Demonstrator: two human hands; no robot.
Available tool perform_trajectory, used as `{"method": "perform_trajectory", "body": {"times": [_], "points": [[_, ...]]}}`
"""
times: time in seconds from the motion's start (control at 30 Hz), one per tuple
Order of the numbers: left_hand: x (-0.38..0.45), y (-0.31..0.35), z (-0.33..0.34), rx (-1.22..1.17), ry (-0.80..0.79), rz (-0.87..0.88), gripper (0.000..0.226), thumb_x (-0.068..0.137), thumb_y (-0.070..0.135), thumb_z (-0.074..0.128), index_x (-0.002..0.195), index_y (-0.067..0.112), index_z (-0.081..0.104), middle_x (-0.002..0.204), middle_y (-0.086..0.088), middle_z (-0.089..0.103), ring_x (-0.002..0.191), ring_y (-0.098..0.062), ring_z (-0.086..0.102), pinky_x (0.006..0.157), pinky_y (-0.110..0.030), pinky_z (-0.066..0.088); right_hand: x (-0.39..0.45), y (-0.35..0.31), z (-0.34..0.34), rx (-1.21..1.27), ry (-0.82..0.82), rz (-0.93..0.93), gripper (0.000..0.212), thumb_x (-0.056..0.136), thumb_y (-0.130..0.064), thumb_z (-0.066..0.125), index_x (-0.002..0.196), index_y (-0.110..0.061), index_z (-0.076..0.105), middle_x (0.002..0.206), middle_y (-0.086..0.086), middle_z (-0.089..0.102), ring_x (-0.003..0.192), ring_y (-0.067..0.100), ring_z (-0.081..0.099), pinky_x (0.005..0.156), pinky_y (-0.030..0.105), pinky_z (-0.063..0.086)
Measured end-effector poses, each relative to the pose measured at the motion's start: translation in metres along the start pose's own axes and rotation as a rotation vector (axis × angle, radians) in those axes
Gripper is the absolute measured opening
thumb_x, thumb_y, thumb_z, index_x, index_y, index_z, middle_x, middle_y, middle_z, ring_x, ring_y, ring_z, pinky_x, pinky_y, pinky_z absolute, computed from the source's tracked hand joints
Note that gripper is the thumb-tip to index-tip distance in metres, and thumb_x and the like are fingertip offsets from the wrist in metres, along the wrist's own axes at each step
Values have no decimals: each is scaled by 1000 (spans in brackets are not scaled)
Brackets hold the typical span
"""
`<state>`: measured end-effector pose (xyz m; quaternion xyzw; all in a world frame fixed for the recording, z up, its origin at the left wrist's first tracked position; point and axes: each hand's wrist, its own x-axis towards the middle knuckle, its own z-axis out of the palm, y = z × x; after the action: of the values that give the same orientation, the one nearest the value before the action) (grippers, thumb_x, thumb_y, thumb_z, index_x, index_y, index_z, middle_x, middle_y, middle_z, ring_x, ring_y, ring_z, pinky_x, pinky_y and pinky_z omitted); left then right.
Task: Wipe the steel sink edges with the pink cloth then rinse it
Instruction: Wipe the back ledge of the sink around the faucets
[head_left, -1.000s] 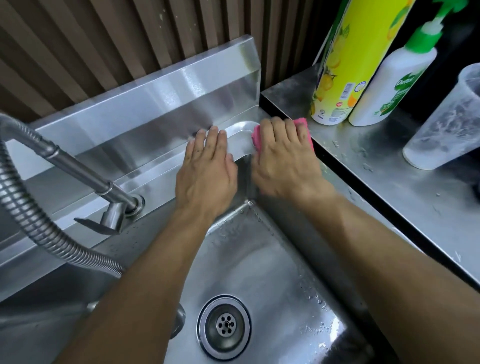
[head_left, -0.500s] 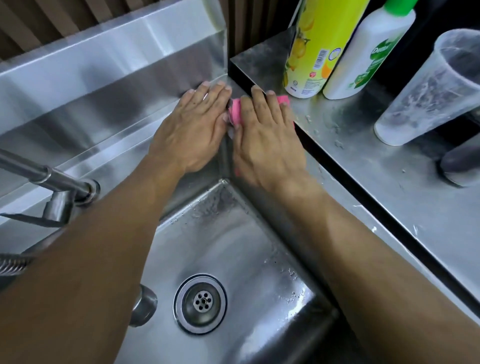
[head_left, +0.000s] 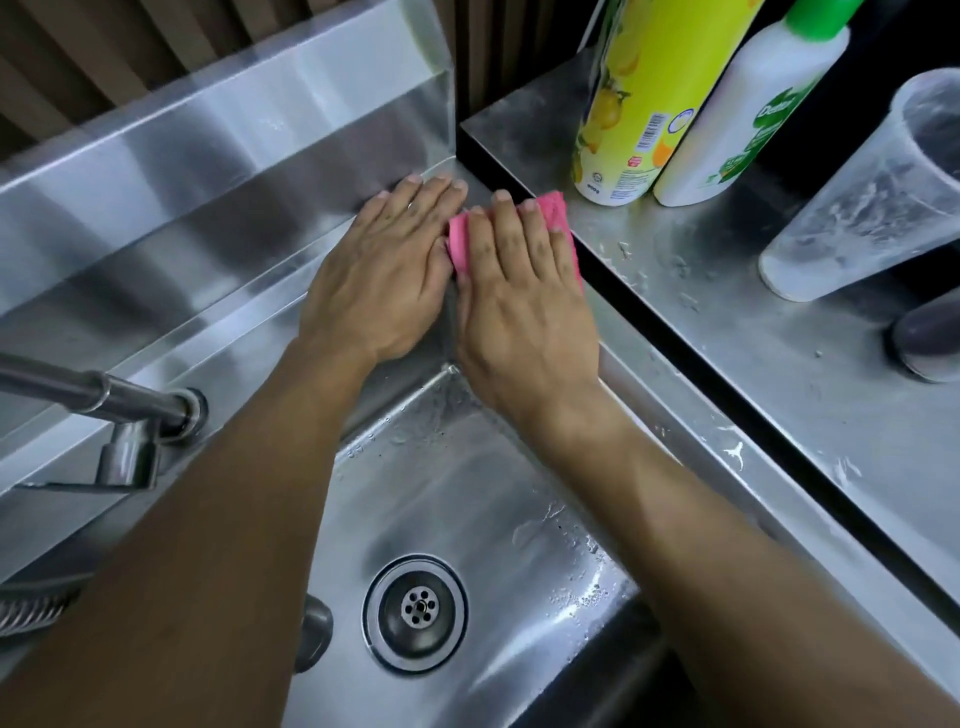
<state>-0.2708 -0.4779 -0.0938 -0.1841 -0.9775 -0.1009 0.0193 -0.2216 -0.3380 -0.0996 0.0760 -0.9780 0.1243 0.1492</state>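
Where the basin lies nearest the viewer, the steel sink shows a smooth, wet, reflective floor beaded with droplets, with a round perforated drain set into it. Left of the basin, a tubular metal faucet projects from the rear ledge, and a ribbed flexible hose runs at the frame's left edge. At the far right corner of the sink rim, the left hand lies flat on the ledge, fingers straight and together, holding nothing. Just beside it, the right hand presses flat, fingers straight, on the pink cloth, a folded, soft-textured pad resting on the corner of the rim, against the black edge of the adjoining counter. That brushed-steel counter carries water spots and white residue. On it stand a yellow cylindrical bottle, a white bottle with a green cap, and a translucent plastic cup streaked with residue inside. Behind the sink rises a brushed steel backsplash.
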Motion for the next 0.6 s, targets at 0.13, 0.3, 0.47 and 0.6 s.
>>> {"method": "perform_trajectory", "body": {"times": [0.13,0.3,0.47,0.6], "points": [[0,-1,1,-7,-4,-2,55,109,26,22,164,20,19,171,2,17,159,-16,10,129,-32,2,-31,17,-19,-23,-25,-29,53,109,-27,39,155,-1,41,162,21,38,153,38,30,127,50,22],[1,0,0,6,-17,2,57,109,33,20,164,19,17,172,0,17,159,-19,11,129,-37,6,-106,44,-55,-137,-94,25,58,109,-27,35,162,-4,24,169,16,22,159,32,14,129,49,15],[-7,14,-4,12,-17,99,58,108,36,19,164,20,19,172,-3,15,159,-27,9,129,-45,5,-68,30,-38,-85,-64,84,57,107,-28,37,156,-1,35,164,21,32,154,37,27,127,51,19],[-11,31,3,-8,-65,171,59,109,37,18,165,23,11,173,-2,9,159,-27,4,129,-44,3,-75,40,-40,-55,-37,7,54,108,-30,39,154,-1,41,164,22,33,154,38,27,127,50,21]]}}
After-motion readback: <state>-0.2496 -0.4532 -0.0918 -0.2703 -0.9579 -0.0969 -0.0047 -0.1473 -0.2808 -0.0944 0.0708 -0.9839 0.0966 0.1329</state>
